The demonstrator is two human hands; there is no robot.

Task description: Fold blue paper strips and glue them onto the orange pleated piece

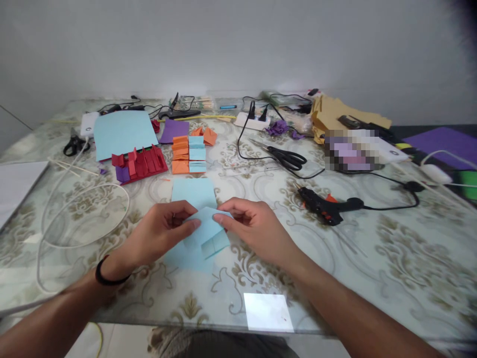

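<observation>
A folded piece of light blue paper (209, 229) is held up between my two hands, with a fold line and a flap showing at its lower edge. My left hand (167, 226) pinches its left side, thumb on top. On the other side my right hand (248, 223) grips the paper between thumb and fingers. Beneath them lies a flat light blue sheet (194, 191), partly covered by the hands and the folded piece. Just beyond are folded orange pieces (181, 154) and folded blue pieces (197, 154) in neat rows.
Red folded pieces (147, 164) and a large blue sheet stack (124, 132) lie at the left. A glue gun (324, 204) with its cord and black-handled scissors (285, 156) lie to the right. A white power strip (252, 121) stands at the back.
</observation>
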